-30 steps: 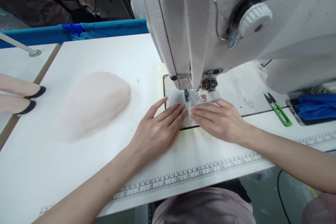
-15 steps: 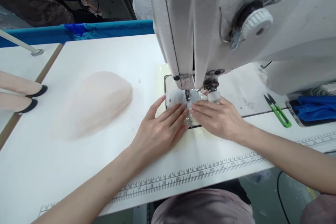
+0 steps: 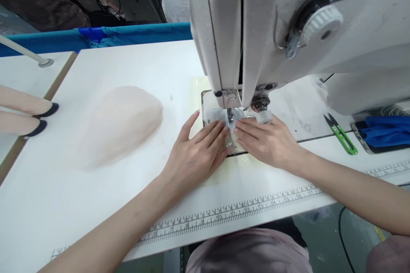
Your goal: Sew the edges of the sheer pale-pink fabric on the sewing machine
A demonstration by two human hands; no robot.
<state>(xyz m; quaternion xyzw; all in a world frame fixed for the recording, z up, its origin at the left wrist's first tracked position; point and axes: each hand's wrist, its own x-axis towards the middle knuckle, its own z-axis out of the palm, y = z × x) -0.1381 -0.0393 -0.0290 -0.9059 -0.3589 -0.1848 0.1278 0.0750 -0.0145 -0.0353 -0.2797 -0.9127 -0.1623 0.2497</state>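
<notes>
My left hand lies flat, palm down, on the white sewing table just left of the needle area, its thumb spread away from the fingers. From the other side, my right hand rests with fingers stretched out, its tips close to the presser foot. Between and beyond the fingertips shows a pale translucent piece, partly covered by my fingers; I cannot tell its exact kind. Both hands press down beside the metal needle plate of the sewing machine.
A sheer beige fabric piece lies to the left. Green thread snips and a phone under blue cloth are at the right. A printed ruler runs along the front edge. Two black-tipped beige shapes stick in from the left.
The view has shifted slightly, so the machine appears a little further right. My hands stay almost in place by the presser foot, with the left fingers slightly repositioned.
</notes>
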